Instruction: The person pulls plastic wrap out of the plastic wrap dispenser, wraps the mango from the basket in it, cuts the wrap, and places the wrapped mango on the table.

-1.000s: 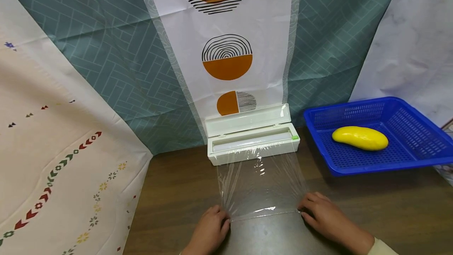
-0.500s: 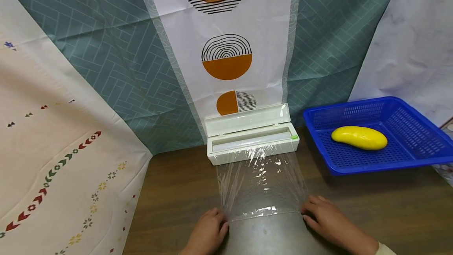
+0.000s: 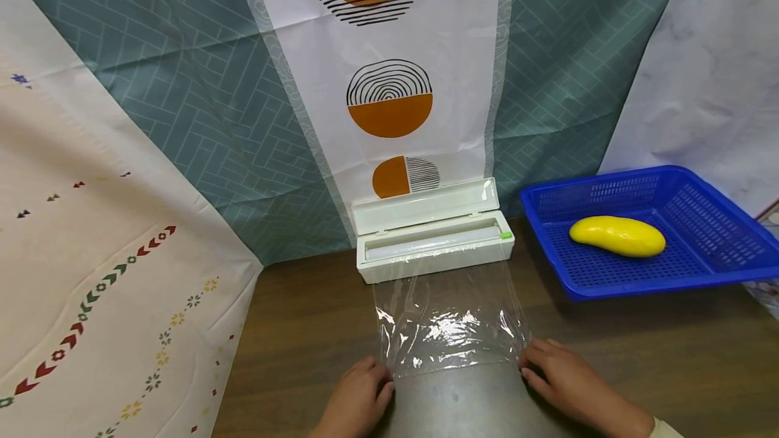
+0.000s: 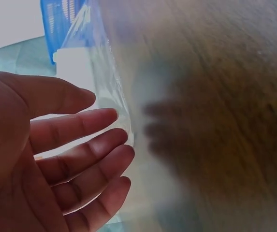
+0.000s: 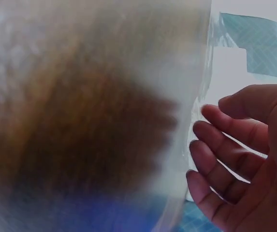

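A sheet of clear cling film (image 3: pixel 450 326) runs from the roll (image 3: pixel 435 242) in the white dispenser box (image 3: pixel 435 263) onto the brown table. My left hand (image 3: pixel 360 394) rests at the film's near left corner. In the left wrist view, that hand's fingers (image 4: pixel 94 169) are loosely bent, with the thumb apart from them and the film's edge by the fingertips. At the near right corner is my right hand (image 3: pixel 562 377). Its fingers (image 5: pixel 220 159) are likewise relaxed beside the film's edge in the right wrist view. Neither hand visibly pinches the film.
The box's lid (image 3: pixel 426 205) stands raised against the patterned cloth (image 3: pixel 286 222) behind. To the right, a blue plastic basket (image 3: pixel 584 289) holds a yellow banana-like fruit (image 3: pixel 617 235). A light cloth (image 3: pixel 122 276) borders the table (image 3: pixel 286 330) on the left.
The film has gone from taut to slack, with its wrinkles and glare now flatter near the front edge. My fingers have let go of its corners; the right hand has shifted slightly right.
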